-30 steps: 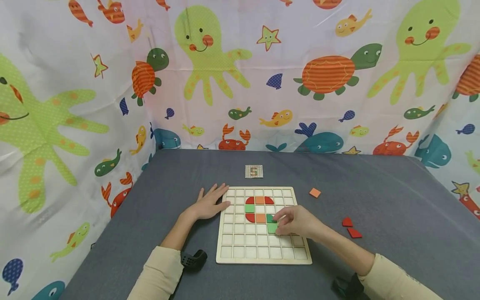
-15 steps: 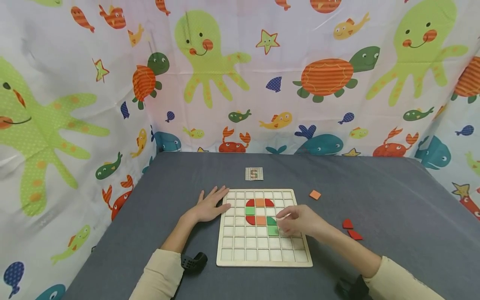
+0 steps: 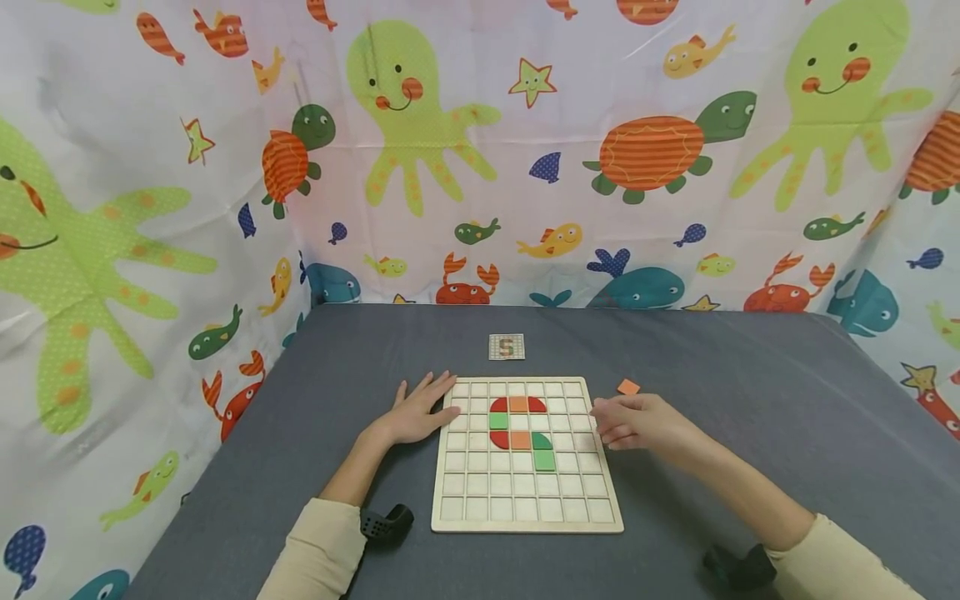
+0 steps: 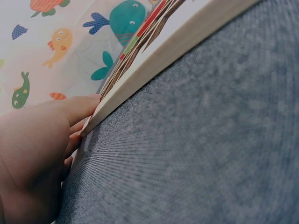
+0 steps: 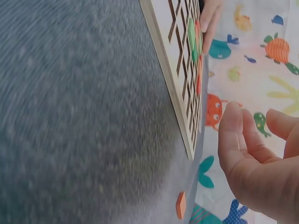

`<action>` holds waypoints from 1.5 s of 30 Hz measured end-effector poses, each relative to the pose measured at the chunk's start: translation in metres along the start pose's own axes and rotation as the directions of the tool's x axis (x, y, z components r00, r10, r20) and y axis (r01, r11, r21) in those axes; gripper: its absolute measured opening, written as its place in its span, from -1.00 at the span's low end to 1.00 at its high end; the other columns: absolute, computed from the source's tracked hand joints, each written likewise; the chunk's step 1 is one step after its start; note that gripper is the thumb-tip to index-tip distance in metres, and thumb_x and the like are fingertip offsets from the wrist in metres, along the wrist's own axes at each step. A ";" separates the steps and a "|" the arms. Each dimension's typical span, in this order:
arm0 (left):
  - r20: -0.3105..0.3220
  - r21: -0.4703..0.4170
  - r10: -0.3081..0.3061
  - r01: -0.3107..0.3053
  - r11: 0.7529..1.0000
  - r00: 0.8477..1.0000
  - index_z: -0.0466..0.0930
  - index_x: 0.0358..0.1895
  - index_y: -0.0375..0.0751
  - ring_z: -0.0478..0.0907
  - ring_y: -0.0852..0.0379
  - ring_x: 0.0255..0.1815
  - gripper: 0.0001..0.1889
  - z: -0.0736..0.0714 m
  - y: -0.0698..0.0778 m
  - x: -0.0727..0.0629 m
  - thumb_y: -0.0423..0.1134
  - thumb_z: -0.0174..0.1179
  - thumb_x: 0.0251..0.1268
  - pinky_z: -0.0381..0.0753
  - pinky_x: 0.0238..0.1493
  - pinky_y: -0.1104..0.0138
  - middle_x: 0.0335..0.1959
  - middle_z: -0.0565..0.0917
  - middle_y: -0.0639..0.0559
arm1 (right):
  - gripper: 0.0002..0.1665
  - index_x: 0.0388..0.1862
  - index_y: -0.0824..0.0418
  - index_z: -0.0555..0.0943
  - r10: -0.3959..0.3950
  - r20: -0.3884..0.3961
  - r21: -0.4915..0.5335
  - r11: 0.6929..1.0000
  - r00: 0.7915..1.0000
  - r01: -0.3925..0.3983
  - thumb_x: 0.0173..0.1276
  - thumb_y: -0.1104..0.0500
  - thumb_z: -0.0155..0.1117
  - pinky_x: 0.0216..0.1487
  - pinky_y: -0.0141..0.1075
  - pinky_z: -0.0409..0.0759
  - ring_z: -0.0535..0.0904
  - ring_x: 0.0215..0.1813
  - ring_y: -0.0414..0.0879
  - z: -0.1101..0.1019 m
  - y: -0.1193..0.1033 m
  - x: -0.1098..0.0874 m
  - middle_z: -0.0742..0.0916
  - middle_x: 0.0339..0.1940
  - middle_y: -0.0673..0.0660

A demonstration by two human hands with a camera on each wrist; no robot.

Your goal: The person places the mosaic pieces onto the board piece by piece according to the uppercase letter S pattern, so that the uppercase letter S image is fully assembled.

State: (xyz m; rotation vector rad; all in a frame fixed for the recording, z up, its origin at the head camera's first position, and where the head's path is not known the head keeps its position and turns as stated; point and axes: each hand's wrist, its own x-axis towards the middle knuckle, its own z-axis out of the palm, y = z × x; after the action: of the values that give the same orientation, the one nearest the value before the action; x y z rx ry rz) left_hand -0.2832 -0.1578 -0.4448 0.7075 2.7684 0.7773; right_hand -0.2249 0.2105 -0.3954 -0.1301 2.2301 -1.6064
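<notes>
A wooden grid board (image 3: 527, 525) lies on the grey table. Set in its cells are several tiles: red quarter-rounds (image 3: 499, 442), orange squares (image 3: 519, 440), light green squares (image 3: 545, 460) and a dark green quarter-round (image 3: 541, 441). My left hand (image 3: 414, 416) rests at the board's upper left edge, fingers extended, thumb on the rim. Just off the right edge hovers my right hand (image 3: 637, 427), its fingers loosely bent; the right wrist view shows nothing between them. Right behind that hand is a loose orange square tile (image 3: 628, 387).
A small pattern card (image 3: 507, 347) with an S shape lies beyond the board. The grey tabletop (image 3: 825, 400) extends to the right. A sea-animal curtain (image 3: 480, 150) stands behind and at both sides.
My right hand has left the light green tile, which stays in its cell, and moved right and back toward the loose orange tile. The forearm now covers two loose red tiles. My left hand stays put.
</notes>
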 end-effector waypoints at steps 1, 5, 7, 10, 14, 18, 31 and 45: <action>0.003 0.001 -0.004 0.004 1.000 1.000 0.04 0.50 -0.22 -0.22 -0.18 0.51 -0.32 0.000 0.000 0.000 0.03 -0.02 0.47 -0.46 0.32 -0.20 0.50 0.03 -0.16 | -0.29 0.17 0.53 0.46 0.009 -0.003 -0.004 1.000 1.000 -0.009 0.40 -0.09 0.18 -0.13 -0.27 0.62 0.59 -0.21 -0.01 -0.002 0.000 -0.001 0.64 -0.20 0.24; 0.001 -0.003 0.001 -0.001 1.000 1.000 0.05 0.50 -0.22 -0.21 -0.18 0.51 -0.32 0.000 0.000 0.000 0.03 -0.02 0.47 -0.46 0.32 -0.21 0.50 0.04 -0.17 | -0.20 0.19 0.53 0.45 0.022 -0.009 -0.015 1.000 1.000 -0.022 0.38 -0.19 0.16 -0.10 -0.26 0.61 0.60 -0.14 0.04 -0.010 0.001 -0.004 0.64 -0.13 0.29; -0.001 -0.007 0.005 -0.005 1.000 1.000 0.05 0.50 -0.23 -0.21 -0.19 0.50 -0.32 0.000 0.000 0.001 0.03 -0.02 0.47 -0.46 0.32 -0.22 0.50 0.04 -0.17 | -0.19 0.18 0.52 0.45 0.028 -0.014 -0.010 1.000 1.000 -0.028 0.38 -0.20 0.15 -0.10 -0.26 0.61 0.60 -0.11 0.07 -0.014 0.001 -0.006 0.65 -0.11 0.30; -0.009 -0.008 0.007 -0.007 1.000 1.000 0.06 0.50 -0.23 -0.20 -0.19 0.50 -0.32 0.000 0.000 0.001 0.03 -0.02 0.47 -0.45 0.32 -0.22 0.50 0.05 -0.17 | -0.25 0.18 0.53 0.45 0.027 -0.019 0.000 1.000 0.999 -0.027 0.42 -0.15 0.12 -0.09 -0.26 0.61 0.60 -0.08 0.08 -0.019 0.002 -0.008 0.65 -0.09 0.31; -0.011 -0.002 0.003 -0.003 1.000 1.000 0.06 0.50 -0.23 -0.20 -0.19 0.50 -0.32 0.000 0.000 0.001 0.04 -0.02 0.46 -0.45 0.32 -0.22 0.50 0.05 -0.17 | -0.34 0.19 0.55 0.43 0.027 -0.033 -0.001 1.000 0.999 -0.027 0.48 -0.05 0.08 -0.09 -0.27 0.61 0.61 -0.06 0.07 -0.027 0.005 -0.011 0.66 -0.07 0.31; -0.007 -0.004 0.004 -0.004 1.000 1.000 0.06 0.50 -0.23 -0.20 -0.18 0.50 -0.32 0.000 -0.001 0.002 0.03 -0.02 0.47 -0.46 0.32 -0.21 0.50 0.05 -0.17 | -0.31 0.21 0.57 0.40 0.047 -0.051 0.001 0.999 0.998 -0.047 0.48 -0.05 0.07 -0.08 -0.27 0.61 0.61 -0.05 0.06 -0.035 0.010 -0.013 0.65 -0.05 0.31; -0.010 0.001 0.013 -0.013 1.000 1.000 0.05 0.50 -0.24 -0.20 -0.20 0.50 -0.32 0.000 -0.002 0.001 0.01 -0.02 0.47 -0.45 0.31 -0.22 0.50 0.04 -0.18 | -0.21 0.23 0.60 0.36 0.069 -0.080 -0.030 0.997 0.994 -0.071 0.46 -0.14 0.06 -0.04 -0.25 0.59 0.61 -0.01 0.01 -0.056 0.029 -0.024 0.64 0.01 0.28; -0.006 -0.016 0.009 -0.009 1.000 1.000 0.06 0.50 -0.23 -0.20 -0.19 0.50 -0.33 0.000 -0.001 0.001 0.02 -0.02 0.47 -0.47 0.31 -0.22 0.50 0.05 -0.18 | -0.25 0.20 0.62 0.38 0.121 -0.081 -0.054 0.991 0.989 -0.126 0.50 -0.10 0.01 -0.07 -0.25 0.61 0.63 -0.07 -0.05 -0.075 0.043 -0.034 0.66 0.00 0.28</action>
State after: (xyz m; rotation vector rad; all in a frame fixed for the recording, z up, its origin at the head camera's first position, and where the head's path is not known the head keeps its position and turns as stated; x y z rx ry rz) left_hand -0.2844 -0.1582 -0.4458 0.7160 2.7634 0.8040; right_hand -0.2143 0.3022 -0.4068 0.0552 2.2968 -1.5044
